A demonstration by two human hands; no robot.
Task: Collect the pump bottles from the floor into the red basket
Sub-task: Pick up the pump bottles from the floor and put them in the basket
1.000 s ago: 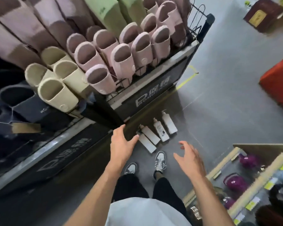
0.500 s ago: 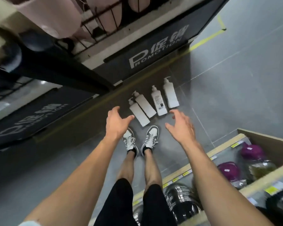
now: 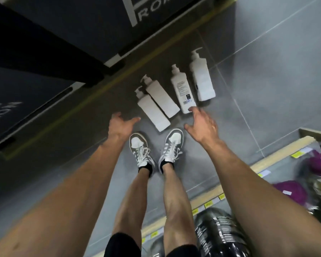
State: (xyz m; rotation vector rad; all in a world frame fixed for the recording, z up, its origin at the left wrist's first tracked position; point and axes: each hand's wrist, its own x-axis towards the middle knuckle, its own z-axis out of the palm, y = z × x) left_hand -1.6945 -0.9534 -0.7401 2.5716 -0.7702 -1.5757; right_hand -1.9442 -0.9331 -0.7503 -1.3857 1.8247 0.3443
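Head view: four white pump bottles (image 3: 162, 98) lying flat, side by side, on grey floor (image 3: 267, 80), just ahead of two shoes (image 3: 171, 143). Left hand (image 3: 120, 126), right hand (image 3: 202, 125): fingers spread, holding nothing.

four white pump bottles (image 3: 174, 106) lay flat in a row on the grey floor (image 3: 267, 89), pump heads pointing up the view. the leftmost bottle (image 3: 153, 112) and second bottle (image 3: 162, 98) touched, both slanted left. the third bottle (image 3: 183, 93) showed a printed label with a barcode. the fourth bottle (image 3: 202, 80) lay just beside it.
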